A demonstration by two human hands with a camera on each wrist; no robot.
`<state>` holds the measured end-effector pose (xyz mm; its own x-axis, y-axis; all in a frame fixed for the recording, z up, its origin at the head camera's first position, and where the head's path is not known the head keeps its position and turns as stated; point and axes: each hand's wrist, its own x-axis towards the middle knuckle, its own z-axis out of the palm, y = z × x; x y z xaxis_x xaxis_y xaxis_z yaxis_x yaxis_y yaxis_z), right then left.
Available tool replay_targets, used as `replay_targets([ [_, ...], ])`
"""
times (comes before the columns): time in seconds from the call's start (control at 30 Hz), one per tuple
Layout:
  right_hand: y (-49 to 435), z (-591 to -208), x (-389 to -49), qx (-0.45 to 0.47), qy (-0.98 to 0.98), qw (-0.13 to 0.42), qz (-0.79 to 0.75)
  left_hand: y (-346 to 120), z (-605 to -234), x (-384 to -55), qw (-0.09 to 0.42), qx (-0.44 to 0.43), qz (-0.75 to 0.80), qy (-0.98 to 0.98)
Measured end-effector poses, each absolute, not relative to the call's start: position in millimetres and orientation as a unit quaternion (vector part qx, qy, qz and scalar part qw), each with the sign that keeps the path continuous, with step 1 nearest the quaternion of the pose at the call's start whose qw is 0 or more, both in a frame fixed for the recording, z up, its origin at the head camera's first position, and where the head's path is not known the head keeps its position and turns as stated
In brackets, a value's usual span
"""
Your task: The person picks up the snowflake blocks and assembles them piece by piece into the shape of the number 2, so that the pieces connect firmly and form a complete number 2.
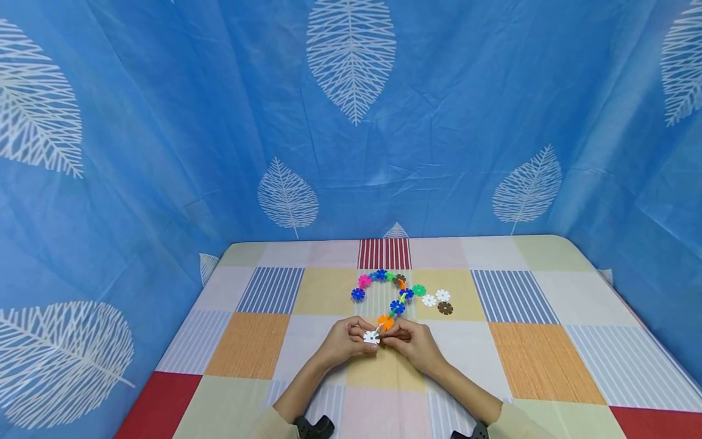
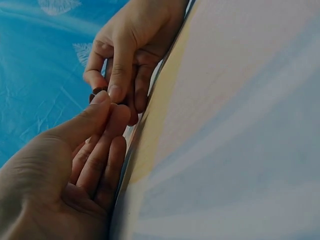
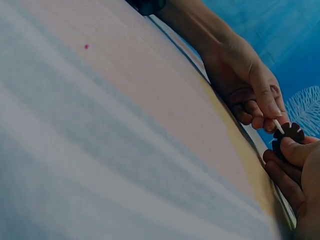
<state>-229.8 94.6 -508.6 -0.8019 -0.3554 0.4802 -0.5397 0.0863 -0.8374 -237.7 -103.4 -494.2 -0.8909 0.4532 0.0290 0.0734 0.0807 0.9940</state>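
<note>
A chain of colourful notched plastic discs curves over the tabletop like a hook, with an orange disc at its near end. My left hand pinches a white notched disc between thumb and fingers. Close beside it, my right hand pinches the chain's near end by the orange disc. In the right wrist view, a dark-looking notched disc sits under the right thumb, touching a thin white edge at the left fingertips. Fingers mostly cover the pieces in the left wrist view.
Right of the chain lie a loose green disc, two white discs and a brown disc. A patchwork cloth covers the table. Blue leaf-patterned curtains hang behind and at both sides.
</note>
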Motion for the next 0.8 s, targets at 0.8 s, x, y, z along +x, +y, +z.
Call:
replay_targets([
  [0.8, 106.6, -536.2, -243.2, 0.312, -0.802, 0.147, 0.487, -104.7, -496.7, -239.7, 0.136, 0.191, 0.640, 0.732],
])
